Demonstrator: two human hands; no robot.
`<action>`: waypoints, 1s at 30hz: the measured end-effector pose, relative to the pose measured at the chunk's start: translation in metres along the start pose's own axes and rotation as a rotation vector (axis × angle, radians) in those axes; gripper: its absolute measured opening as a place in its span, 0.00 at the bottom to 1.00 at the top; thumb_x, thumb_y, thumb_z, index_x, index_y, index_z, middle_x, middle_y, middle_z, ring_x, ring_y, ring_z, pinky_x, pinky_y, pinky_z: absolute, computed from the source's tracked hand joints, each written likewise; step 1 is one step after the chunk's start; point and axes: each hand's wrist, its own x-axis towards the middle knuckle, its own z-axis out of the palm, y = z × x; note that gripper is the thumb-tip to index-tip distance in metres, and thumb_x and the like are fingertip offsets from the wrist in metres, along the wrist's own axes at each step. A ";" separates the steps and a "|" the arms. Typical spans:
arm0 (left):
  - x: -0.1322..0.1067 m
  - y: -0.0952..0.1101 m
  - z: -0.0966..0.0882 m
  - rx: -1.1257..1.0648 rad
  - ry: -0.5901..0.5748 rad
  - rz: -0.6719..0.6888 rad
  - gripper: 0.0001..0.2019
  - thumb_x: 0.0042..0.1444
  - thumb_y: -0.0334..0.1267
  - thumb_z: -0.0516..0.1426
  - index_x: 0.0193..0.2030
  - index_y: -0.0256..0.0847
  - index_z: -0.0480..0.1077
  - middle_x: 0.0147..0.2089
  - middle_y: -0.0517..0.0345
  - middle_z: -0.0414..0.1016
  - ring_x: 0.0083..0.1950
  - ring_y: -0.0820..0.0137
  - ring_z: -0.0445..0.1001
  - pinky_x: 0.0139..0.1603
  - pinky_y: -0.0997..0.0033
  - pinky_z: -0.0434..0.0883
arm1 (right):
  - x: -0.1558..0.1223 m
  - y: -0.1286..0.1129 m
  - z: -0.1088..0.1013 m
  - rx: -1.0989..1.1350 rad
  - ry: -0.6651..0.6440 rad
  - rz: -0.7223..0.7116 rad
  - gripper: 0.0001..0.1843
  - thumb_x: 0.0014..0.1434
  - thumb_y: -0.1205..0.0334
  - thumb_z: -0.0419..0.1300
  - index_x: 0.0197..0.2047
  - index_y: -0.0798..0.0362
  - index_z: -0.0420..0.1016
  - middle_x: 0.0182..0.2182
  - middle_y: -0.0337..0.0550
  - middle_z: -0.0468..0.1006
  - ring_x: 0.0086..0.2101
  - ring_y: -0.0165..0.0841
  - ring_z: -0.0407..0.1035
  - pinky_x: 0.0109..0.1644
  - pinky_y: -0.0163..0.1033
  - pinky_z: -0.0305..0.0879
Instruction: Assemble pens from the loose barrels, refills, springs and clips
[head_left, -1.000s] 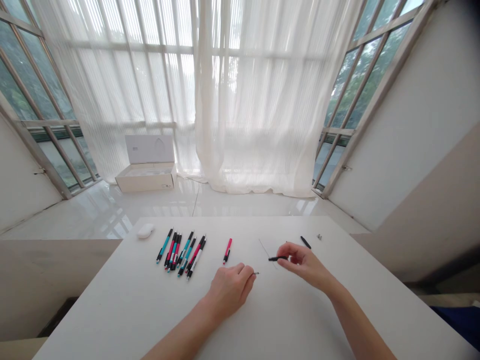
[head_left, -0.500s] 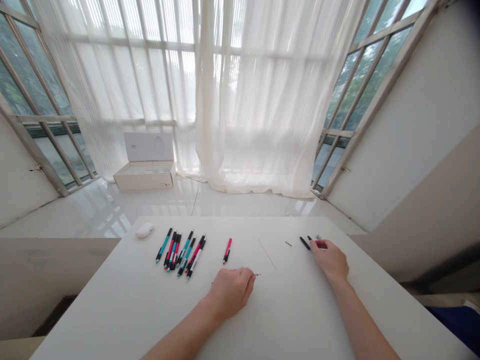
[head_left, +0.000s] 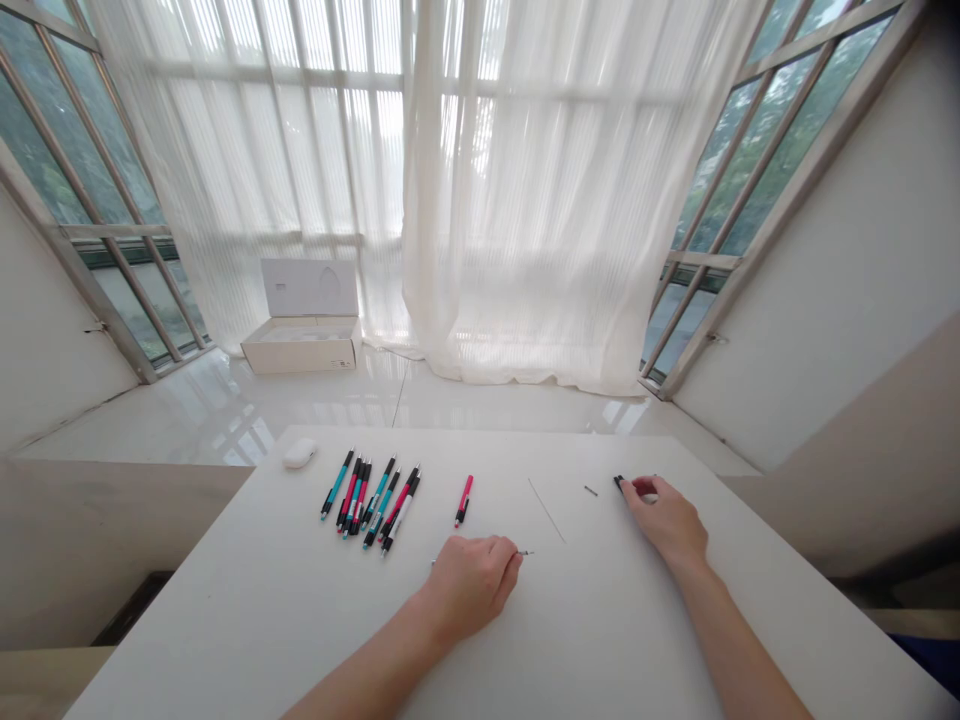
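My left hand [head_left: 474, 582] rests on the white table [head_left: 225, 620], fingers curled round a thin pen part whose metal tip [head_left: 526, 553] sticks out to the right. My right hand [head_left: 667, 518] lies at the far right of the table, fingers pinched on a small black pen piece [head_left: 619, 483]. A thin refill [head_left: 547, 510] and a tiny dark piece [head_left: 590, 490] lie between the hands. A single pink pen [head_left: 463, 501] lies just beyond my left hand.
A bunch of several teal and pink pens [head_left: 373, 493] lies left of centre. A white oval object [head_left: 299, 453] sits near the table's far left corner. On the floor beyond stands an open white box [head_left: 304, 330] before the curtained windows.
My right hand carried a black pen piece from the middle of the table out to the far right and now pinches a black piece there. My left hand has stayed put.
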 end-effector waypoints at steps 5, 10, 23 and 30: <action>0.000 0.000 -0.001 -0.001 0.024 -0.033 0.11 0.65 0.35 0.45 0.33 0.41 0.63 0.26 0.61 0.73 0.23 0.71 0.70 0.22 0.73 0.56 | -0.010 -0.017 -0.011 0.208 0.124 -0.092 0.21 0.51 0.42 0.56 0.34 0.52 0.75 0.35 0.48 0.77 0.28 0.36 0.66 0.32 0.40 0.60; 0.000 0.000 0.000 0.009 0.048 -0.058 0.12 0.66 0.36 0.45 0.31 0.41 0.63 0.25 0.62 0.72 0.21 0.72 0.68 0.21 0.72 0.54 | -0.053 -0.065 -0.029 0.565 -0.403 -0.420 0.19 0.55 0.45 0.56 0.35 0.53 0.75 0.25 0.41 0.73 0.24 0.30 0.61 0.27 0.35 0.57; -0.001 -0.001 0.002 0.060 -0.007 -0.077 0.13 0.65 0.40 0.49 0.29 0.41 0.63 0.24 0.61 0.73 0.23 0.70 0.71 0.22 0.73 0.54 | -0.100 -0.104 -0.032 0.433 -0.838 -0.719 0.10 0.57 0.58 0.57 0.29 0.53 0.76 0.23 0.37 0.72 0.23 0.26 0.58 0.27 0.32 0.55; 0.000 0.000 -0.001 0.030 0.010 -0.056 0.09 0.63 0.33 0.46 0.32 0.41 0.64 0.26 0.60 0.72 0.23 0.71 0.70 0.23 0.74 0.57 | -0.049 -0.061 -0.030 0.400 -0.294 -0.449 0.20 0.56 0.45 0.55 0.32 0.52 0.77 0.24 0.40 0.75 0.23 0.30 0.61 0.28 0.36 0.58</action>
